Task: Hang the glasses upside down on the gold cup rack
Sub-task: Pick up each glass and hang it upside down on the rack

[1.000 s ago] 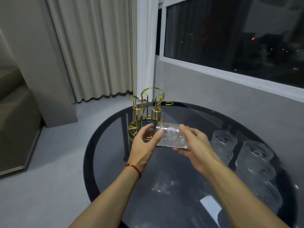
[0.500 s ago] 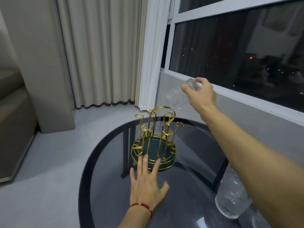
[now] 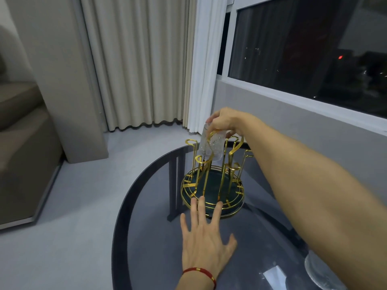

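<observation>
The gold cup rack (image 3: pixel 211 181) stands on the far part of the round dark glass table (image 3: pixel 146 237), with several looped prongs above a dark round base. My right hand (image 3: pixel 227 122) grips a clear textured glass (image 3: pixel 211 146) by its base, mouth down, at the top of a far prong. Whether the prong is inside the glass I cannot tell. My left hand (image 3: pixel 206 237) lies flat on the table with fingers spread, its fingertips touching the rack's front rim. A red cord sits on that wrist.
Another glass (image 3: pixel 320 273) shows partly at the table's lower right, behind my right forearm. Cream curtains (image 3: pixel 146 63) and a dark window (image 3: pixel 310 49) stand behind the table. A beige sofa (image 3: pixel 23 147) is at the left. Grey floor surrounds the table.
My right hand has brought the glass down from high near the window onto the rack's far prong, now mouth down. My left hand stays flat on the table by the rack's base.
</observation>
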Available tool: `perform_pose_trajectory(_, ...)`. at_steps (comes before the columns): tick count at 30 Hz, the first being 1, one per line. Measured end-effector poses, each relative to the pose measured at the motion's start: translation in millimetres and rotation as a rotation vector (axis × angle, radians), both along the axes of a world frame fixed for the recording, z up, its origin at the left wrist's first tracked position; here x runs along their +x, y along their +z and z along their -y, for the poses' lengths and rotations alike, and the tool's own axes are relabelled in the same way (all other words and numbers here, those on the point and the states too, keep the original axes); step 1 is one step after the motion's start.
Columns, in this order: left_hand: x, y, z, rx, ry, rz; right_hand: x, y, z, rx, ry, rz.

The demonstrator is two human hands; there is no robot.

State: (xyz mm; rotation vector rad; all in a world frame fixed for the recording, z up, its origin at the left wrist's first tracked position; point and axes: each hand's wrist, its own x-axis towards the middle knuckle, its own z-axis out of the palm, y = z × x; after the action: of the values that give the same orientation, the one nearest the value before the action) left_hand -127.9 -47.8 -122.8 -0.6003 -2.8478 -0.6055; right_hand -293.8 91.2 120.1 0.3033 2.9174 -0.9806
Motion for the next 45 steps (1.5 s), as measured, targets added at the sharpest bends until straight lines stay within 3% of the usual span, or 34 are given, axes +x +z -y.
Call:
perform_pose_trajectory(6,-0.7,0.2,0.2,-0.001,0.003,0.017,-12.3,6.4,5.6,0.112,0.066,0.202)
perform_pose_trajectory(11,-2.4,-1.2,0.9,-0.02,0.005,0.012,-13.2,5.0,6.1,0.14,0.088,0.195)
perform_pose_trajectory(14,-4.1,-1.4,1.8,-0.015,0.015,-0.008,-3.9,-0.1,4.4,0.079,0.049,0.021)
perform_pose_trajectory(17,-3.0,-0.3,1.0,-0.024,0.026,-0.013,26.3,-5.4,-2.8,0.009,-0.069,-0.33)
perform_pose_trajectory(21,3.9,7.9,0.8,-0.023,0.024,-0.021,107.3,-14.2,-7.0,0.033,-0.22,-0.605)
perform_pose_trajectory(28,34.1,25.3,-9.0,-0.012,0.047,-0.02,293.9,-64.9,-0.8,0.377,-0.031,-0.506)
perform_pose_trajectory(32,84.0,52.5,-43.6,0.256,-0.248,-0.044,385.7,-99.2,-9.2,0.495,-0.019,-0.606)
perform_pose_trajectory(35,128.1,74.4,-61.7,0.368,-0.606,-0.061,432.2,-112.6,-40.5,0.459,-0.179,-0.763)
perform_pose_trajectory(37,156.9,77.1,-69.2,0.398,-0.759,-0.031,458.5,-118.9,-62.6,0.331,-0.353,-0.814)
perform_pose_trajectory(41,200.0,69.6,-85.2,0.492,-0.735,0.042,491.5,-134.8,-96.1,0.12,-0.565,-0.77)
perform_pose_trajectory(45,209.5,71.3,-98.4,0.511,-0.68,0.106,497.5,-154.4,-108.4,-0.039,-0.678,-0.532)
